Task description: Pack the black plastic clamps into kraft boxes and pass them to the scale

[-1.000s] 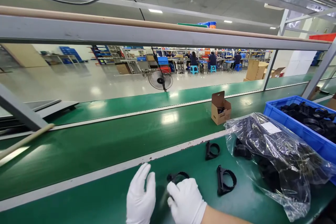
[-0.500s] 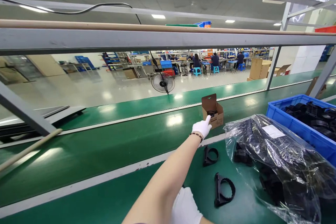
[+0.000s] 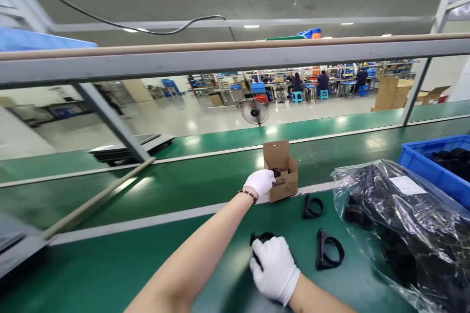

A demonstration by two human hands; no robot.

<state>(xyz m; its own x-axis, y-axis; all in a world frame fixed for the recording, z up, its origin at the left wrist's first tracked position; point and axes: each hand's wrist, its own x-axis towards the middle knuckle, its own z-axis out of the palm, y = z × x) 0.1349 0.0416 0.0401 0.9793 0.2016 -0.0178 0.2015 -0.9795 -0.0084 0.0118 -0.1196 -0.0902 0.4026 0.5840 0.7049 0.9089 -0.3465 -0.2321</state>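
My left hand [image 3: 260,182], in a white glove with a beaded bracelet at the wrist, is closed on the left front edge of an open brown cardboard box [image 3: 285,188]. The box's flap stands up, and something dark shows inside. Lower down, my gloved right hand [image 3: 275,269] has its fingers curled over a black ring-shaped bracket [image 3: 265,236] at the green work surface; the hand covers most of it. To the right of that hand lie two similar items, a black ring bracket [image 3: 330,250] and a smaller-looking one [image 3: 313,206] farther back.
A clear plastic bag [image 3: 400,225] of black parts lies at right, beside a blue crate [image 3: 418,161] holding more. A pale pole [image 3: 99,200] slants across the left. A metal frame bar [image 3: 227,61] crosses ahead; people sit at far benches.
The view has turned left. My left hand has gone from pointing at the box to gripping it, and the box is nearer and farther left. My right hand has come into fuller view.
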